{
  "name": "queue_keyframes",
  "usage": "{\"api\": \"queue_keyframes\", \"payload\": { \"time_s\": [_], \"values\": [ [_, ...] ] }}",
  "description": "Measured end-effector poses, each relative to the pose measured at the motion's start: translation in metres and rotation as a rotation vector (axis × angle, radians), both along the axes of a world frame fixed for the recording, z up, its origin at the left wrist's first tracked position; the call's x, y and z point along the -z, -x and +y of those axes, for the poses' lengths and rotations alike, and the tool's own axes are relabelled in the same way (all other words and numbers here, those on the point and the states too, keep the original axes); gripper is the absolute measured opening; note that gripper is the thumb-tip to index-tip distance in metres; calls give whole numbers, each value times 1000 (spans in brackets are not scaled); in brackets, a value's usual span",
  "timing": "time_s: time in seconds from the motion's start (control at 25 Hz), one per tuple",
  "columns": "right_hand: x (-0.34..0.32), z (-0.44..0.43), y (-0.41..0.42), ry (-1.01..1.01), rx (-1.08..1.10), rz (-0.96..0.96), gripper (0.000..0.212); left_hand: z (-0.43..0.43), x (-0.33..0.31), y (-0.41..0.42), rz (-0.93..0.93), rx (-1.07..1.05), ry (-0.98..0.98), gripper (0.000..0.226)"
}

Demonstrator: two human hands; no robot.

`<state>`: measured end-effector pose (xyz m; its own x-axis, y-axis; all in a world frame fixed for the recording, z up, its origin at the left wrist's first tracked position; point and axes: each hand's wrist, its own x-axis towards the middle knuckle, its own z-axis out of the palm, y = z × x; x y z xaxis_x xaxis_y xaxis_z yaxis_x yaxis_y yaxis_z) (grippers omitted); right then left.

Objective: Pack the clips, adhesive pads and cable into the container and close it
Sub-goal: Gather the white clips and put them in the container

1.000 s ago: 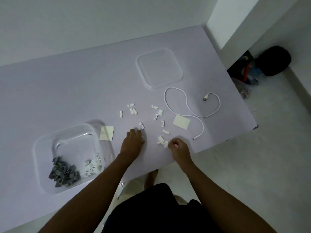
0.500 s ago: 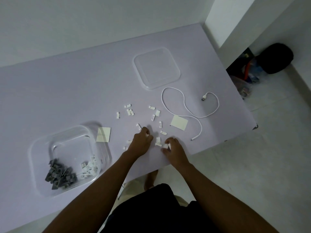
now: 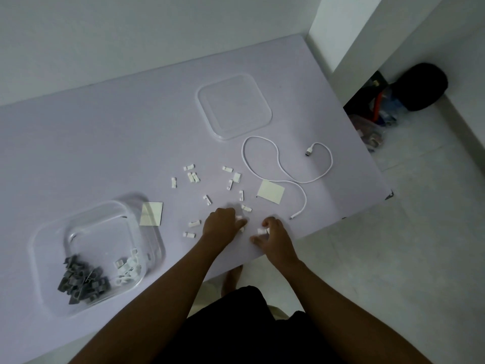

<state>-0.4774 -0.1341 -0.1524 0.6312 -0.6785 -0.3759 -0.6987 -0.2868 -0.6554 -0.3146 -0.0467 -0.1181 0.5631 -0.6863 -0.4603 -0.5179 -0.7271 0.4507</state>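
Small white clips (image 3: 191, 177) lie scattered over the middle of the table. My left hand (image 3: 221, 227) rests among them with its fingers curled over white clips. Just to its right, my right hand (image 3: 274, 236) pinches a white clip between its fingertips. The clear container (image 3: 49, 240) stands at the near left and holds grey clips (image 3: 81, 281) and white clips (image 3: 128, 267). One adhesive pad (image 3: 151, 213) lies beside the container, another adhesive pad (image 3: 270, 191) next to the white cable (image 3: 278, 164). The clear lid (image 3: 233, 106) lies flat farther back.
The table's near edge runs just under my hands, and its right corner (image 3: 388, 194) is close to the cable. A black bag (image 3: 420, 86) and clutter sit on the floor at the right. Walls border the table's far side.
My left hand has moved right and nearer to me, closing over clips beside my right hand. My right hand has shifted slightly toward the table edge, still on a clip.
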Motion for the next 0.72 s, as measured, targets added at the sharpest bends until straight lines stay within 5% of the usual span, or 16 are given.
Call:
{"api": "queue_keyframes", "payload": {
  "time_s": [0.48, 0.6, 0.72],
  "values": [
    [4, -1, 0, 74, 41, -24, 18, -1, -5, -8, 78, -250, 106, 30],
    [-9, -2, -19, -86, 238, -118, 15, 3, -5, -12, 123, -323, 142, 33],
    [-31, -9, -45, -463, 562, -359, 17, 15, -3, -22, 200, -408, 152, 35]
  ]
}}
